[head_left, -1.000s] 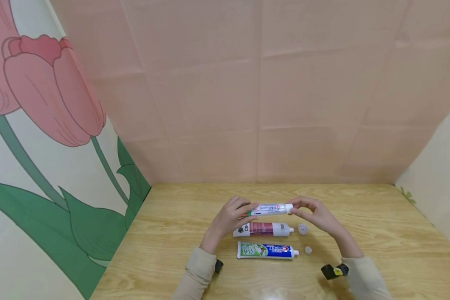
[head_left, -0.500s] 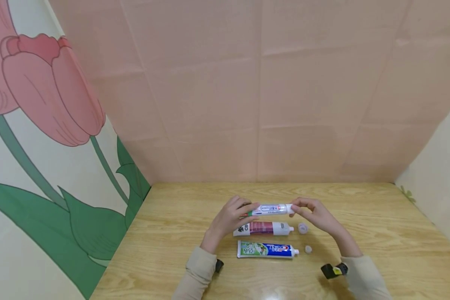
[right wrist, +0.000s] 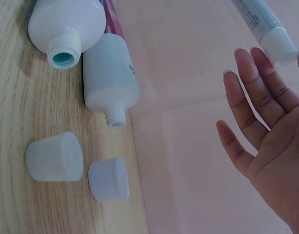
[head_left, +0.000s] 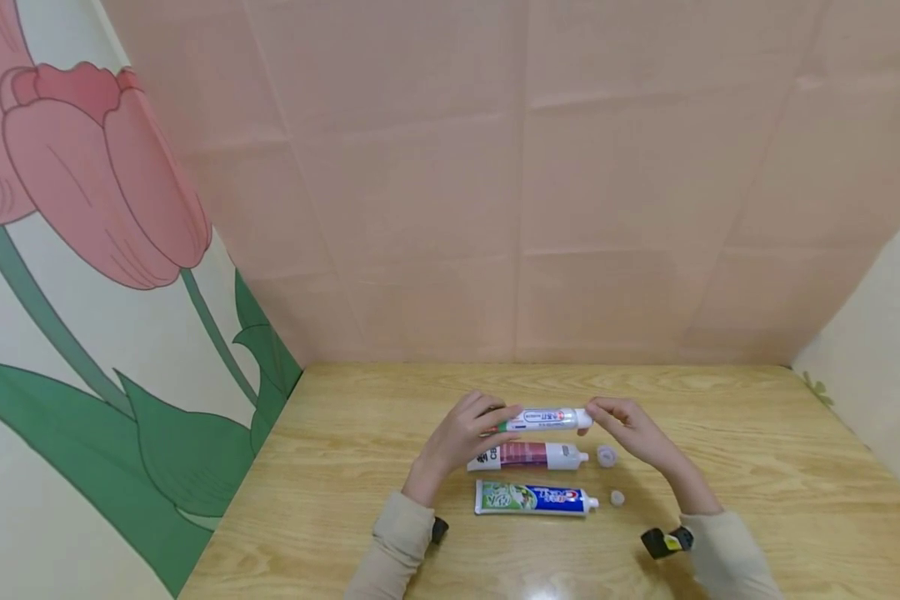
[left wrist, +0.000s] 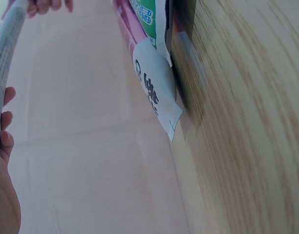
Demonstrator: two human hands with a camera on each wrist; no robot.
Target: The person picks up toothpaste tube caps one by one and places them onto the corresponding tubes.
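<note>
My left hand [head_left: 461, 432] grips the tail end of a white toothpaste tube [head_left: 546, 419], held level above the table. My right hand [head_left: 636, 427] pinches the white cap [right wrist: 279, 47] at the tube's other end between thumb and fingers. In the right wrist view the cap sits on the tube, and the outer fingers [right wrist: 242, 105] spread below it. Under the held tube lies a pink-and-white toothpaste tube [head_left: 525, 456] without its cap, partly hidden by my left hand. Nearer to me lies a blue-and-green toothpaste tube [head_left: 536, 498], its nozzle also bare.
Two loose white caps stand to the right of the lying tubes: a larger cap [head_left: 606, 456] by the pink tube and a smaller cap [head_left: 617, 497] by the blue one. The wooden table [head_left: 330, 467] meets a pink wall covering [head_left: 420, 250] at the back.
My right hand's fingers have shifted around the cap, and the hand has moved very slightly to the right. The left hand keeps its grip; the lying tubes and loose caps stay put.
</note>
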